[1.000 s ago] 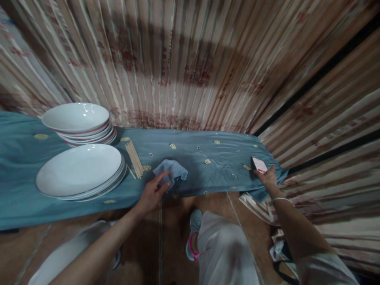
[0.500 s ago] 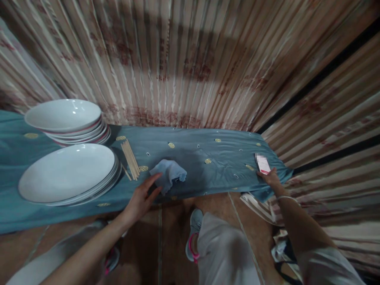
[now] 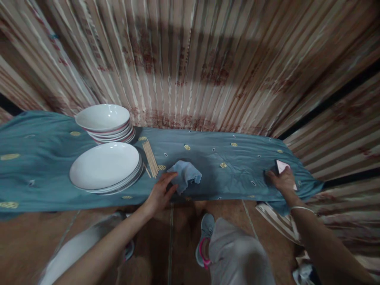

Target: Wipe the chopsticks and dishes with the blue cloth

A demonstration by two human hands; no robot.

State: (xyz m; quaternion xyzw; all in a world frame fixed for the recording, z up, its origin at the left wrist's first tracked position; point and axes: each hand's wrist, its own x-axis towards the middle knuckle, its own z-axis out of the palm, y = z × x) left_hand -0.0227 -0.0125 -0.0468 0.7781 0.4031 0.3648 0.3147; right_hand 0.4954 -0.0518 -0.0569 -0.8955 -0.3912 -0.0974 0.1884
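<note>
My left hand (image 3: 162, 194) reaches in at the middle, its thumb and fingers apart. Its fingertips are at the near left edge of a crumpled light blue cloth (image 3: 187, 173). Near the right end of the covered table my right hand (image 3: 284, 181) lies over a phone (image 3: 282, 166) with a pale pink screen. The thumb is spread away to the left of the phone, while the fingers hide part of the screen. Several wooden chopsticks (image 3: 151, 158) lie to the left of the cloth, with one slightly apart from the bunch.
Stacked white plates (image 3: 103, 166) stand on the left of the blue tablecloth (image 3: 237, 182), with stacked white bowls (image 3: 103, 116) behind them. A pleated curtain (image 3: 190, 79) hangs along the back. Below are my shoe (image 3: 206, 227) and a tiled floor (image 3: 157, 245).
The view has shifted left, showing more of the table there. My right hand has moved from the phone's near edge to over it, and the phone looks turned. My left hand stays by the cloth.
</note>
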